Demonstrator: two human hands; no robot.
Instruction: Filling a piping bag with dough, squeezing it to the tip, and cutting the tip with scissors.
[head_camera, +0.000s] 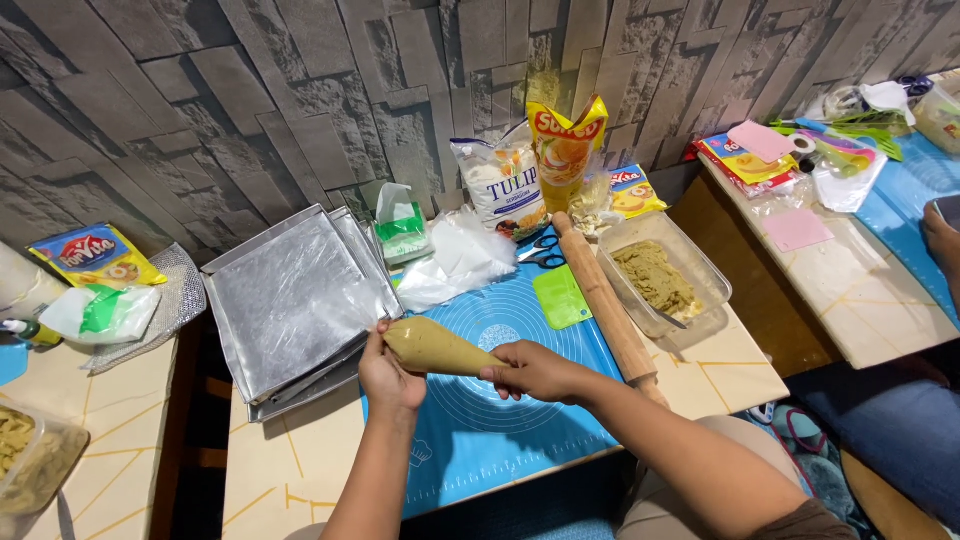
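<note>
A piping bag (437, 349) filled with tan dough lies across both my hands, above the blue baking mat (500, 420). My left hand (388, 377) grips its wide end beside the stacked metal baking trays (296, 305). My right hand (536, 371) is closed around the narrow twisted end. A wooden rolling pin (608, 305) lies along the mat's right edge. Beyond the pin stands a clear plastic container (706, 275) with more tan dough in it.
Scissors (543, 252), a green scraper (561, 297), a flour bag (502, 183) and a yellow oil pouch (565, 148) sit at the back by the stone-pattern wall. Another low table (850, 290) with packets and tools stands right. Someone's leg (890, 425) is at right.
</note>
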